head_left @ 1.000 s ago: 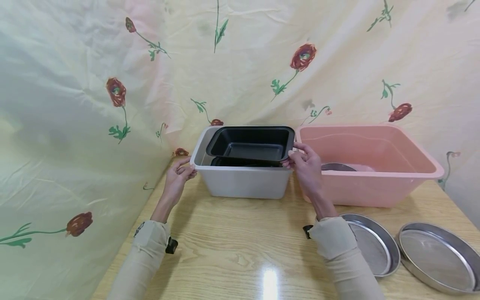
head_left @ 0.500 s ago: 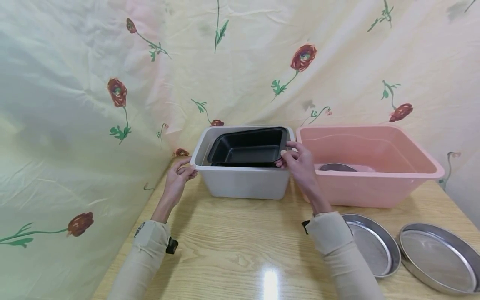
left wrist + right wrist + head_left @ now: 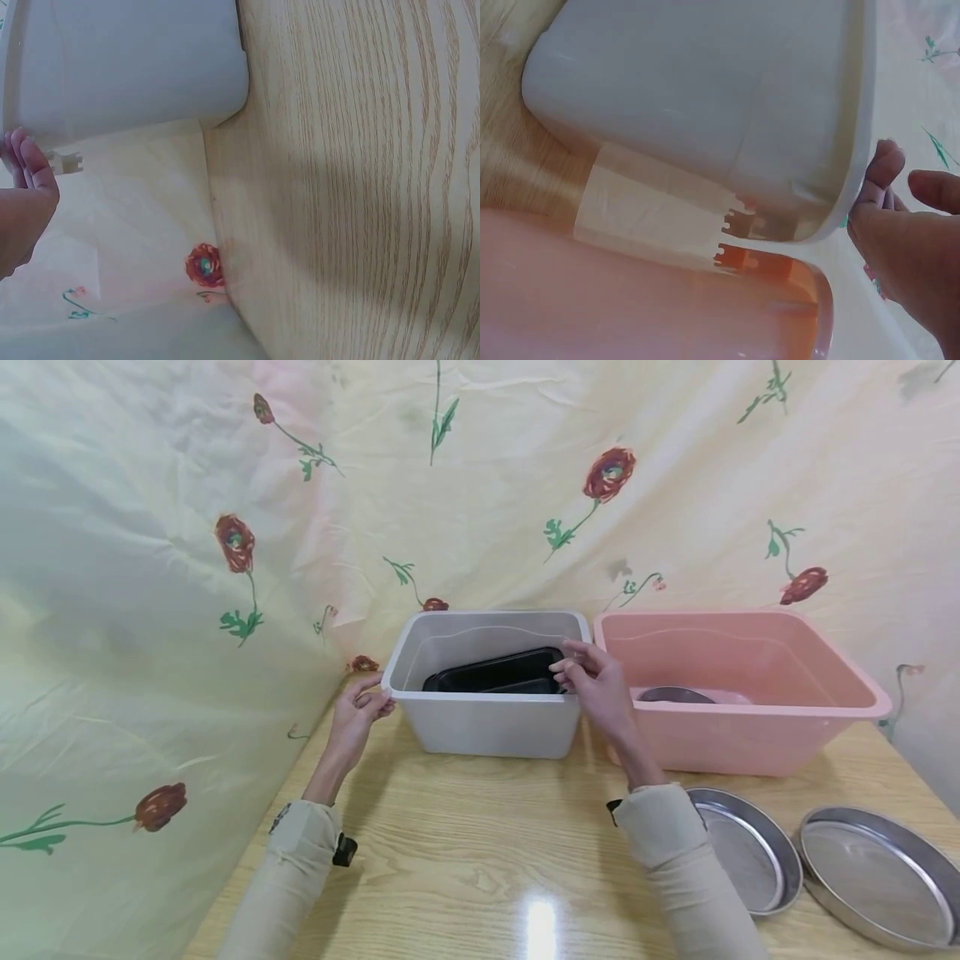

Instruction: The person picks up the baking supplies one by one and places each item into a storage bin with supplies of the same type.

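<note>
A person's left hand [image 3: 352, 718] grips the rim of a light-gray plastic bin [image 3: 491, 727] on the wood-grain counter [image 3: 465, 843], while the right hand [image 3: 603, 693], relaxed, its thumb parted from the fingers, is at the bin's opposite side, a tilted black loaf pan [image 3: 491, 675] inside just left of its fingertips, a pink plastic tub [image 3: 750, 739] to its right

a flower-printed cloth [image 3: 495, 502] hangs behind the wooden table [image 3: 450, 835].
</note>
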Demonstrator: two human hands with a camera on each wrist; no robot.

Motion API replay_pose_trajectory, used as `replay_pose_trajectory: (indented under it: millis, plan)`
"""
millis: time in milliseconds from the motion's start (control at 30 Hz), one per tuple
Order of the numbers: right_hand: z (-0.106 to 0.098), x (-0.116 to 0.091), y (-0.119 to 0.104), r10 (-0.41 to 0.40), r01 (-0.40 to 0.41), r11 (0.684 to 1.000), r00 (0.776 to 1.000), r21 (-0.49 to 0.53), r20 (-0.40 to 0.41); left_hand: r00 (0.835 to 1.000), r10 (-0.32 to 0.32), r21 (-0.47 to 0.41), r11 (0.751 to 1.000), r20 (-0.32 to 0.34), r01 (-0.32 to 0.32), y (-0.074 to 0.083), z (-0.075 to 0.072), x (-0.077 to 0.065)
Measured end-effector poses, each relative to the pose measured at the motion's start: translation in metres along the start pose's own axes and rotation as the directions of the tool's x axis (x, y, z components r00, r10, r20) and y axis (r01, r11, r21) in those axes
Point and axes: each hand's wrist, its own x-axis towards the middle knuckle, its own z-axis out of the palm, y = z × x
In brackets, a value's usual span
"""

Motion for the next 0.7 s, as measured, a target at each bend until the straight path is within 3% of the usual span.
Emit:
replay_pose_trajectory:
  millis: [400, 700]
  plan:
    - [-0.018, -0.018, -0.003, -0.039, 0.038, 0.999, 0.997, -0.012, -0.072, 1.0, 0.008, -0.027, 1.0, 0.004, -0.008, 0.0, 0.001, -0.001]
    - [-0.032, -0.034, 0.002, -0.049, 0.052, 0.998, 0.995, 0.04, -0.083, 1.0, -0.011, 0.014, 1.0, -0.007, 0.012, -0.001, 0.001, -0.002]
